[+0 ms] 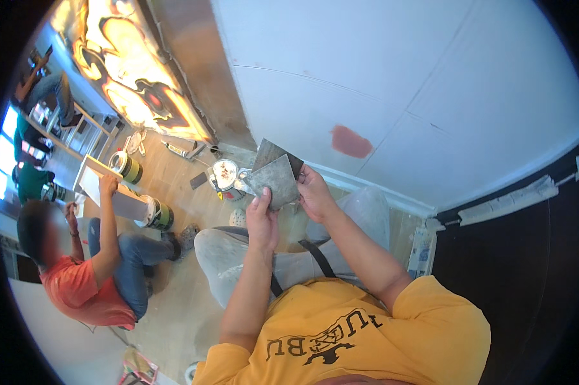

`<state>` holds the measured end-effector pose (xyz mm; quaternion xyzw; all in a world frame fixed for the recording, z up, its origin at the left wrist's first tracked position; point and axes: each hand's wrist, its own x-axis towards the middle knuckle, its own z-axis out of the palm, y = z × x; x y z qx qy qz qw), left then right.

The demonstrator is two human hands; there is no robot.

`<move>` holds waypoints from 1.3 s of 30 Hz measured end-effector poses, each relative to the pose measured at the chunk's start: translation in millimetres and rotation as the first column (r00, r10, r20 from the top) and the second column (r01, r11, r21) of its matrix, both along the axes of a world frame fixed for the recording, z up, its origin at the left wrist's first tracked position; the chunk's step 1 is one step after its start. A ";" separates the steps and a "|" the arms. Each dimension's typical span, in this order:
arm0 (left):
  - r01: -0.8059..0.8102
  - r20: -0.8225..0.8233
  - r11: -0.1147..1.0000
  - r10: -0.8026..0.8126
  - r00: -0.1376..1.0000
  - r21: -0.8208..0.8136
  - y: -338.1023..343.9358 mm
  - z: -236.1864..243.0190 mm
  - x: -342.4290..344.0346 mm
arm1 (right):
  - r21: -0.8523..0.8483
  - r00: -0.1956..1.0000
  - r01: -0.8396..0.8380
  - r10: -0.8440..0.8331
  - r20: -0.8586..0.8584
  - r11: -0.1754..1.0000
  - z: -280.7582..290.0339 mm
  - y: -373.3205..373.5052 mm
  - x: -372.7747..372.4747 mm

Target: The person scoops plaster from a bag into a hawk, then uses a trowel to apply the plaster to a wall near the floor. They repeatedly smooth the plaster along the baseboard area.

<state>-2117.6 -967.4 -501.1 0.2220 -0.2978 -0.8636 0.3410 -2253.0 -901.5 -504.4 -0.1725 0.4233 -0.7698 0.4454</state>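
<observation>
In front of my knees I hold a folded grey sheet of sandpaper [275,181], its upper layer sticking out darker behind the front one. My left hand [262,221] is closed on its lower left edge, with the thumb on the front face. At the right edge, my right hand [316,192] grips the sheet with its fingers partly behind it. Just beyond the sandpaper stands an open bucket [226,172] with white material in it.
A pale wall [411,77] with a reddish patch [351,141] rises ahead. Left, a seated person in an orange shirt [87,285] handles a white board [119,200] beside several buckets. A dark phone-like slab [199,180] and a sealant tube [175,150] lie on the floor. A glowing patterned panel [135,64] stands behind.
</observation>
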 end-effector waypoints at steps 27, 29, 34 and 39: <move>-0.168 0.390 0.985 0.142 0.910 0.032 -50.5 -4.6 106.9 | 0.188 0.961 0.218 -0.177 -0.212 0.958 -59.3 108.2 -35.0; -0.189 0.365 0.982 0.169 0.915 0.019 -73.4 2.8 107.2 | 0.121 0.948 0.244 -0.210 -0.238 0.962 -61.5 93.4 -43.0; -0.093 0.387 0.995 0.095 0.917 -0.022 -146.6 -28.3 61.6 | 0.249 0.924 0.237 -0.138 -0.357 0.939 -75.8 48.2 -81.9; -0.102 0.438 0.991 0.128 0.890 -0.083 -185.7 -73.6 6.3 | 0.729 0.719 0.151 0.432 -0.545 0.667 -86.7 -5.4 -101.6</move>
